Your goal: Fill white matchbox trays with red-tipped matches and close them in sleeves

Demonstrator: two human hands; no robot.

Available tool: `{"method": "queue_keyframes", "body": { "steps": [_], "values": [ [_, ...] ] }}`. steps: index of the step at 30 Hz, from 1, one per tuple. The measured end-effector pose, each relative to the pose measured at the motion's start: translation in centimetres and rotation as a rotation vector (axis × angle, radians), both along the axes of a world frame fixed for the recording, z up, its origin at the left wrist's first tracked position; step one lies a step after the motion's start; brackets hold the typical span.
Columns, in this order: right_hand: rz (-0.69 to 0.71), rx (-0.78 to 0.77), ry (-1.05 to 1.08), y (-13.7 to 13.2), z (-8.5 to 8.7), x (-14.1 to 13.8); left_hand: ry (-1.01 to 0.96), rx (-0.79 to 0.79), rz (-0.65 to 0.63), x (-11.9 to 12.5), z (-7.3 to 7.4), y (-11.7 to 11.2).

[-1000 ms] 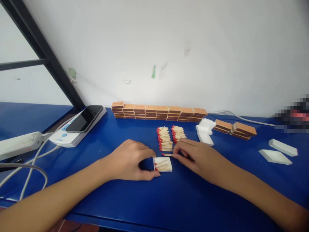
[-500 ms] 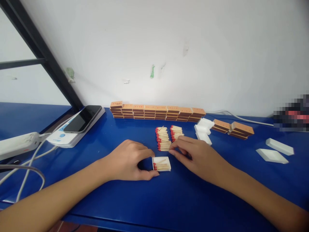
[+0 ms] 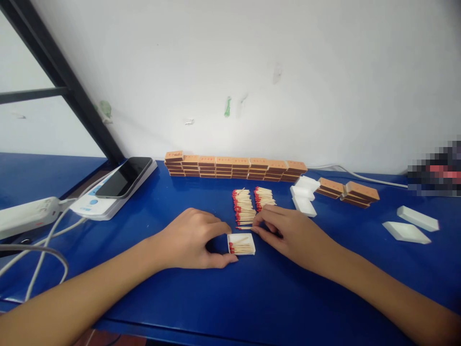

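A small white matchbox tray (image 3: 247, 237) lies on the blue table with several red-headed matches (image 3: 241, 248) inside, their heads to the left. The thumb and forefinger of my left hand (image 3: 198, 240) hold its left end from the far and near sides. Just beyond the tray, my right hand (image 3: 284, 230) pinches the plain end of a single match (image 3: 244, 228), which lies a little apart from the near end of a row of matches (image 3: 244, 206). A second row of matches (image 3: 264, 197) sits to the right, partly covered by my right hand.
Stacked matchboxes (image 3: 232, 166) form a low wall along the back. White empty trays (image 3: 304, 192) and more matchboxes (image 3: 360, 193) stand at right, with two white trays (image 3: 406, 232) further out. A phone (image 3: 126, 178) rests on a white box at left, near a power strip (image 3: 29, 216) and cables.
One match has been drawn toward me, away from the near end of the left row, by my right hand, which has shifted slightly nearer. My left hand and the tray have stayed put.
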State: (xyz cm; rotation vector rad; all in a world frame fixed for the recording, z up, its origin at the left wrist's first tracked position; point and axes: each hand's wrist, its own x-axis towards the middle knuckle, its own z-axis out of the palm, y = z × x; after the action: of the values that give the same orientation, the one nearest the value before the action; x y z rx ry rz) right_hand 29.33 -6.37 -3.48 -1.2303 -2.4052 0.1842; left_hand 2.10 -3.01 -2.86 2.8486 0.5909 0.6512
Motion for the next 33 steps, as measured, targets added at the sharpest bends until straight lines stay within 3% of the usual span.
{"method": "queue_keyframes", "body": {
  "steps": [8, 14, 20, 33],
  "values": [
    [-0.018, -0.067, 0.044, -1.0, 1.4, -0.4, 0.003, -0.021, 0.015, -0.2, 0.1, 0.2],
    [0.050, -0.101, 0.075, -2.2, 1.6, -1.5, 0.003, 0.001, 0.014, -0.1, 0.2, 0.1],
    [-0.039, -0.120, 0.150, -0.9, 1.2, -0.8, 0.002, 0.009, 0.008, -0.1, 0.2, 0.1],
    [-0.042, -0.102, -0.006, 0.0, 0.9, 0.0, 0.016, -0.008, 0.013, -0.2, 0.2, 0.1]
  ]
}}
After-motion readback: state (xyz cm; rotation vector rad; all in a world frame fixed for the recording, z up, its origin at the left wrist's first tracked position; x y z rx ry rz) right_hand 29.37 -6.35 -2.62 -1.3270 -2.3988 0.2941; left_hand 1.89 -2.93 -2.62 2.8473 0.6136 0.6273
